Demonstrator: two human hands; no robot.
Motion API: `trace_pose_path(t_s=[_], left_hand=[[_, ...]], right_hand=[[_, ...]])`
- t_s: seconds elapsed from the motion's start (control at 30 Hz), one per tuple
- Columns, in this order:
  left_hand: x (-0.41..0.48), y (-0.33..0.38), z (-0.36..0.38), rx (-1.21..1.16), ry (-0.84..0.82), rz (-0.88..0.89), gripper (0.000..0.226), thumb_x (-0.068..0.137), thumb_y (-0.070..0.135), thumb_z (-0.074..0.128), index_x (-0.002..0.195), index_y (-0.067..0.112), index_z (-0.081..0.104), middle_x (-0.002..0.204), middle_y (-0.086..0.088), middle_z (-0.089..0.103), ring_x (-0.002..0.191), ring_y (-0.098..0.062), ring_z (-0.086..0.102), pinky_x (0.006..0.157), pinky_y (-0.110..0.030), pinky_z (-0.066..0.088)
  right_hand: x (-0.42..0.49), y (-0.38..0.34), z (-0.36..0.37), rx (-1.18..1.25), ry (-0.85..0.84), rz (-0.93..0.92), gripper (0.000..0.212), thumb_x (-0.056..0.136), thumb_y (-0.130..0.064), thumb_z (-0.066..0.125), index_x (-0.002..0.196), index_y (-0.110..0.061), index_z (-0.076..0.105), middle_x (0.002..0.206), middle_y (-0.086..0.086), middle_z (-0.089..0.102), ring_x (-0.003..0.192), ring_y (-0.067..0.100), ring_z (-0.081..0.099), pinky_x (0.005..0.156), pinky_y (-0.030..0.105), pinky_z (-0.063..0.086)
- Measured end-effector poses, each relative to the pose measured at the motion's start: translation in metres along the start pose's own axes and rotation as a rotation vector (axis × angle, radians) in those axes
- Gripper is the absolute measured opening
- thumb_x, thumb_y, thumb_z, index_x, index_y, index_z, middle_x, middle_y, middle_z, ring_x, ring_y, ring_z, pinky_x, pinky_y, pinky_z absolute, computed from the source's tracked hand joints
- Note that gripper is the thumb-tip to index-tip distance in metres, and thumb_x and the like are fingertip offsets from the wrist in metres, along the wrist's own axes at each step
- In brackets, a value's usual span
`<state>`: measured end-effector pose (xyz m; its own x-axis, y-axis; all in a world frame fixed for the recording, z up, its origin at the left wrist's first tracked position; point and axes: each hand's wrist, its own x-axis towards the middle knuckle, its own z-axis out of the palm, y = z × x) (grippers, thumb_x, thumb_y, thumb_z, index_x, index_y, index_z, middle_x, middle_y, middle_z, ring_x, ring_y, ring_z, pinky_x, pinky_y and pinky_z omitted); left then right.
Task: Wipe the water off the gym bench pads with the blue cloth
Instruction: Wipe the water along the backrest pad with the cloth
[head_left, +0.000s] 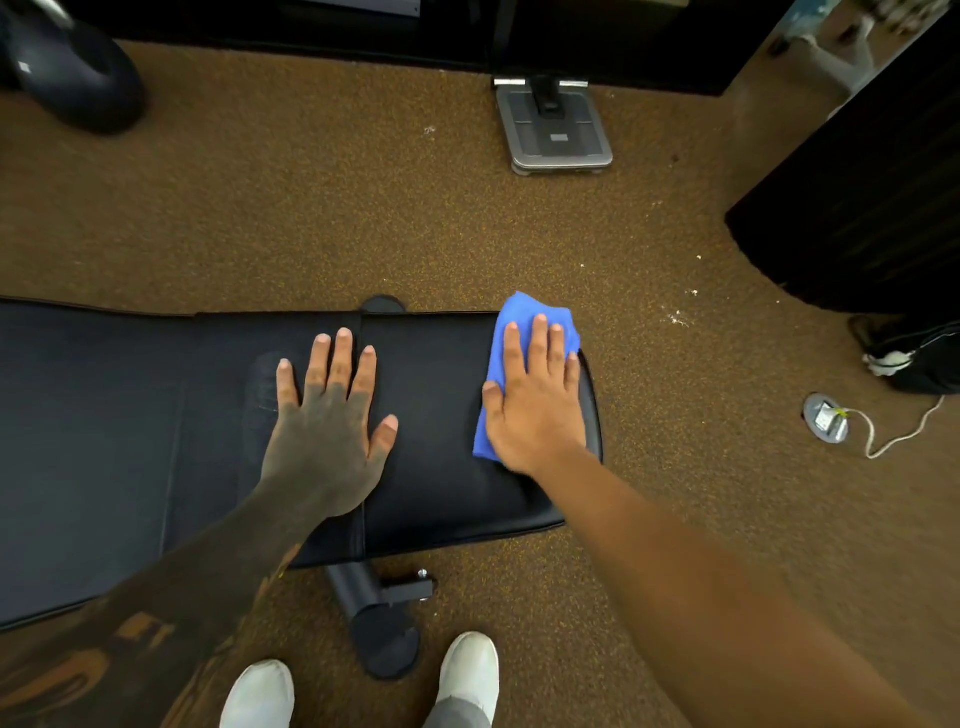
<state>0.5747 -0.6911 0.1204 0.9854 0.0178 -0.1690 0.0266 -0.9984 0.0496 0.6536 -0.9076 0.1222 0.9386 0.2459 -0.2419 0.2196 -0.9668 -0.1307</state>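
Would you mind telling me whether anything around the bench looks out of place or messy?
Small white crumbs or flecks are scattered on the brown carpet beyond the bench's right end, and a white cable trails loose from a round floor socket. The bench pad itself looks intact; no water is visible on it.

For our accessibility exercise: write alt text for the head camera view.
A person's right hand presses a blue cloth flat on the end of a black gym bench pad, while the left hand rests flat on the pad beside it. Brown carpet and white shoes show below.
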Motion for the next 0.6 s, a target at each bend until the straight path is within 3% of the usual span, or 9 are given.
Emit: trace_pose_path(t_s=[0.13,0.3,0.4,0.5,0.6], left_hand=[[0.000,-0.001,-0.001,-0.009,-0.005,-0.004,0.077,0.092,0.055,0.010,0.154,0.011,0.003,0.163,-0.017,0.002,0.151,-0.033,-0.002,0.119,-0.060,0.007],[0.000,-0.001,-0.002,-0.023,-0.019,0.005,0.074,0.095,0.054,0.015,0.154,0.012,0.003,0.163,-0.017,-0.001,0.150,-0.034,-0.005,0.119,-0.060,0.006],[0.000,0.002,-0.005,-0.016,-0.028,-0.007,0.073,0.095,0.055,0.016,0.154,0.014,0.005,0.163,-0.018,0.001,0.150,-0.034,-0.003,0.118,-0.061,0.002],[0.008,0.013,-0.014,-0.052,0.001,-0.019,0.073,0.093,0.055,0.023,0.152,0.012,0.019,0.161,-0.020,0.016,0.149,-0.036,0.010,0.117,-0.060,0.002],[0.028,0.037,-0.027,-0.137,0.063,0.046,0.065,0.091,0.045,0.048,0.142,0.007,0.040,0.148,-0.019,0.040,0.135,-0.037,0.036,0.113,-0.059,0.024]], right_hand=[[-0.029,0.009,0.004,0.001,-0.032,-0.143,0.074,0.092,-0.050,0.017,0.158,-0.021,0.000,0.166,0.011,-0.009,0.152,0.029,-0.013,0.122,0.048,-0.002],[-0.002,0.015,-0.003,-0.019,-0.004,-0.004,0.073,0.096,-0.048,0.028,0.158,-0.019,0.002,0.165,0.015,-0.008,0.151,0.034,-0.010,0.122,0.051,0.002],[0.009,0.000,-0.005,-0.031,-0.038,-0.039,0.074,0.099,-0.045,0.032,0.158,-0.017,-0.002,0.164,0.016,-0.011,0.150,0.036,-0.013,0.121,0.052,-0.001],[-0.005,-0.002,-0.007,-0.023,-0.067,-0.182,0.073,0.096,-0.049,0.022,0.158,-0.018,0.000,0.165,0.012,-0.011,0.151,0.031,-0.015,0.122,0.050,-0.002],[-0.017,-0.001,-0.016,0.152,-0.039,-0.142,0.069,0.094,-0.046,0.028,0.156,-0.014,0.021,0.165,0.013,0.008,0.152,0.029,0.001,0.123,0.046,0.004]])
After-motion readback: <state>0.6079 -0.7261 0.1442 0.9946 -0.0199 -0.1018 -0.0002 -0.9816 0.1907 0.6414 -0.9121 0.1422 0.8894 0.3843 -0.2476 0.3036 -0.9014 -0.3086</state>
